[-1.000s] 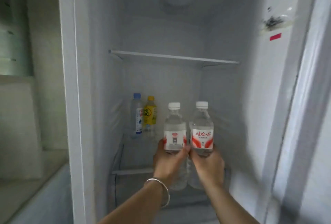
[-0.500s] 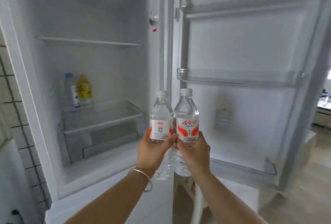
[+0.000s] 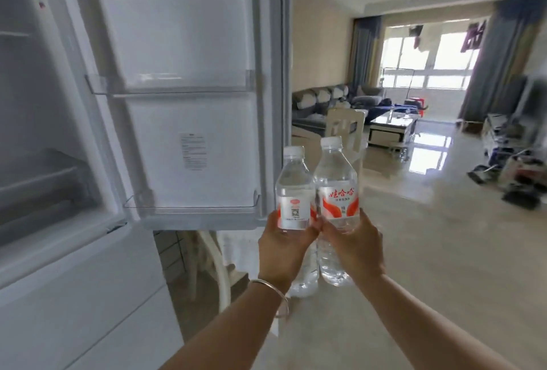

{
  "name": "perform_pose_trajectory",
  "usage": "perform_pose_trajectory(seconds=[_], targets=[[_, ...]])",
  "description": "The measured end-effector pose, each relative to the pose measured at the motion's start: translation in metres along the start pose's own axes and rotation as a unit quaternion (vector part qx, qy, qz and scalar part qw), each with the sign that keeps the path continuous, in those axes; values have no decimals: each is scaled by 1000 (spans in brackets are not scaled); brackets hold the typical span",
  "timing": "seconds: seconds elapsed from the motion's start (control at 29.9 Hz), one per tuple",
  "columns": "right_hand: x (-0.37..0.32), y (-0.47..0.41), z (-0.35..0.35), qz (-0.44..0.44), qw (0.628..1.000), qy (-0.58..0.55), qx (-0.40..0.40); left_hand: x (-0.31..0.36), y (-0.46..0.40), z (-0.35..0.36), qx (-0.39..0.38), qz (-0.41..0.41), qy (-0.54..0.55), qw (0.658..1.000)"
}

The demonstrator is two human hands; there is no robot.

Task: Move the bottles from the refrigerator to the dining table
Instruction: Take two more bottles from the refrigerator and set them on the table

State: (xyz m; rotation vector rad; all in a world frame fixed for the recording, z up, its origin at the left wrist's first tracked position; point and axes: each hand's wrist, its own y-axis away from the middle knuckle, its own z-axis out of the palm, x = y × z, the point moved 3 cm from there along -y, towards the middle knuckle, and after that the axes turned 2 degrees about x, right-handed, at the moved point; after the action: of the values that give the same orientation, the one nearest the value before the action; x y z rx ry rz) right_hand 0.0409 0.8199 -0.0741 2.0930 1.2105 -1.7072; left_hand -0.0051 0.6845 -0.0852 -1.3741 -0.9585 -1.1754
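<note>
**Two water bottles in hand, outside the fridge**

Glossy pale floor tiles [image 3: 429, 251] ahead, reflecting window light; living room beyond is blurred: dark sofa [image 3: 325, 100], low glass-topped coffee table [image 3: 390, 123], grey-blue curtains [image 3: 488, 67].

Refrigerator [image 3: 59, 251] on my left, white, smooth panels. Its door [image 3: 177, 103] stands open, inner liner is moulded white plastic with two clear plastic door shelves [image 3: 171, 85], both bare. Small printed label stuck on the liner between them, text too small to read.

My left hand [image 3: 284, 248] is wrapped round the left bottle [image 3: 294, 192] at its lower half, thumb across the bottom of the label. Thin metal bangle [image 3: 272, 292] on that wrist. Bottle: clear ribbed plastic, white screw cap, white-and-red label with a QR-type square facing me. Upright.

My right hand [image 3: 355, 248] grips the right bottle [image 3: 336, 189] the same way, fingers curled round the body below the label. Same type: clear plastic, conical shoulder, white cap, white label with red swooshes and red characters. Upright, sits slightly higher than the left one.

Bottles are side by side, touching or very nearly at the labels; my thumbs meet between them. Both held in the air in front of me, just right of the door edge, clear water visible inside.

Cream chair back [image 3: 344, 123] shows behind the bottle caps; another curved pale chair frame [image 3: 219, 266] under the open door. Table itself: can't tell which surface it is.
</note>
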Motion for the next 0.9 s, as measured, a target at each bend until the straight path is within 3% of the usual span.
perform_pose_trajectory(seconds=[0.17, 0.37, 0.67, 0.9], targets=[[54, -27, -57, 20, 998, 27, 43, -16, 7, 82, -34, -26, 7, 999], [97, -83, -62, 46, 997, 38, 54, -42, -40, 134, -41, -41, -28, 998], [122, -232, 5, 34, 997, 31, 55, -69, -203, 176, 48, -51, -21, 997], [156, -340, 83, 29, 998, 50, -4, -120, -323, 200, 94, -87, -2, 992]])
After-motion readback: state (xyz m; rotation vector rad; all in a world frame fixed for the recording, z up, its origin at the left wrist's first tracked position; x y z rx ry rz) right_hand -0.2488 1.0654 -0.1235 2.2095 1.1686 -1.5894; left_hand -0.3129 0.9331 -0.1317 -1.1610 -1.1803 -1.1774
